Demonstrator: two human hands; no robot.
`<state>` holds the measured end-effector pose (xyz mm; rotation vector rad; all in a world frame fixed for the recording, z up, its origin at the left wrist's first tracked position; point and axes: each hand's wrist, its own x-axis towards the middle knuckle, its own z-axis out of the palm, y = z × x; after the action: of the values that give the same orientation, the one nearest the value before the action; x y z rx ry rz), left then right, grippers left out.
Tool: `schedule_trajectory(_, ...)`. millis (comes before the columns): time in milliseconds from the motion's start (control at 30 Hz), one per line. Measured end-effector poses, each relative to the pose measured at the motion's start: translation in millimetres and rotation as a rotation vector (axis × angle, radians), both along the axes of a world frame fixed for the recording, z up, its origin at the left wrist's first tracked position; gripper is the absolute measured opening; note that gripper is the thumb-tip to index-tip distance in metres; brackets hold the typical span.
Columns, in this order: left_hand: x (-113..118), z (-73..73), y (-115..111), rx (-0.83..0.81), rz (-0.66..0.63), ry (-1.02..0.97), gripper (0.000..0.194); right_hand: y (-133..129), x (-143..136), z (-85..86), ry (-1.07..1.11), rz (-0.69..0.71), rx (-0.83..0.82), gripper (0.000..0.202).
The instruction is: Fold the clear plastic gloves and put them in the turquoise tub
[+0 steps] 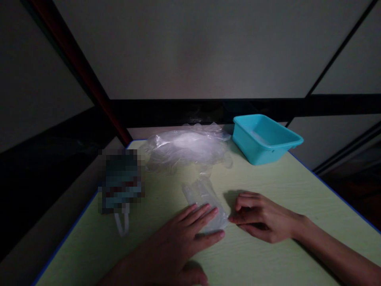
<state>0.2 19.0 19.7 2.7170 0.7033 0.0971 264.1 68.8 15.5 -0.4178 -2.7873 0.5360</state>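
A flattened piece of clear, thin plastic, which looks like a disposable glove (205, 192), lies on the table in front of me. My left hand (190, 234) rests palm down with its fingers spread, the fingertips pressing on the plastic. At the right edge of the plastic, my right hand (260, 216) has its fingers curled, with the fingertips together at the corner. Part of the plastic is hidden under my left fingers. Behind it lies a crumpled heap of similar clear plastic gloves (187, 147).
A turquoise plastic basin (268, 155) stands at the table's back right. On the left lies a pixelated dark item (122, 180) with a white strap (121, 224). The pale green table (268, 262) has a blue edge and meets a panelled wall (193, 51).
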Motion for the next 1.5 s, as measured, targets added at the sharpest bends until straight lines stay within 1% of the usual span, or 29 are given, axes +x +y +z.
schedule_trajectory(133,-2,1.1,2,0.072,-0.042,-0.009,0.071,0,0,0.5,-0.022,0.002,-0.004,0.025)
schedule_trajectory(200,-4,-0.4,3,0.152,-0.058,-0.051,0.069,0,0,0.6,-0.019,0.003,0.005,0.026)
schedule_trajectory(233,-6,-1.7,4,0.211,-0.052,-0.079,0.064,0,0,0.5,-0.018,0.003,0.009,0.026)
schedule_trajectory(300,-10,-4.6,7,0.357,0.014,-0.151,0.047,-1,0,0.0,-0.014,0.003,0.015,0.027)
schedule_trajectory(367,-14,-7.0,9,0.494,0.124,-0.229,0.029,-1,0,-0.8,-0.012,0.002,0.022,0.027)
schedule_trajectory(433,-16,-8.5,12,0.57,0.208,-0.287,0.023,-2,0,-1.6,-0.01,0.003,0.03,0.026)
schedule_trajectory(500,-18,-9.7,15,0.592,0.246,-0.308,0.022,-2,0,-2.0,-0.014,0.003,0.034,0.026)
schedule_trajectory(667,-17,-14.1,18,0.555,0.312,-0.232,0.027,-3,0,-1.0,0.012,0.004,0.042,0.027)
schedule_trajectory(833,-16,-17.1,18,0.407,0.433,-0.127,0.038,-5,-3,0.5,-0.022,-0.007,0.05,0.026)
schedule_trajectory(933,-16,-17.0,18,0.411,0.464,-0.155,0.039,-7,-4,0.9,-0.053,-0.012,0.079,0.027)
schedule_trajectory(1000,-16,-15.8,17,0.446,0.43,-0.215,0.036,-9,-4,1.2,-0.062,-0.014,0.091,0.027)
schedule_trajectory(1067,-14,-13.6,14,0.448,0.344,-0.252,0.033,-9,-4,1.7,-0.073,-0.016,0.091,0.027)
schedule_trajectory(1167,-9,-10.0,11,0.35,0.177,-0.192,0.035,-9,-5,2.6,-0.09,-0.018,0.079,0.027)
schedule_trajectory(1233,-5,-8.6,9,0.275,0.113,-0.124,0.038,-9,-5,3.2,-0.095,-0.02,0.072,0.027)
schedule_trajectory(1267,-5,-8.3,9,0.249,0.105,-0.095,0.041,-9,-5,3.6,-0.099,-0.019,0.069,0.027)
schedule_trajectory(1333,-5,-8.6,11,0.222,0.131,-0.045,0.045,-8,-5,4.2,-0.105,-0.019,0.066,0.027)
schedule_trajectory(1500,-11,-12.8,19,0.197,0.288,0.05,0.051,-8,-5,4.0,-0.112,-0.022,0.061,0.025)
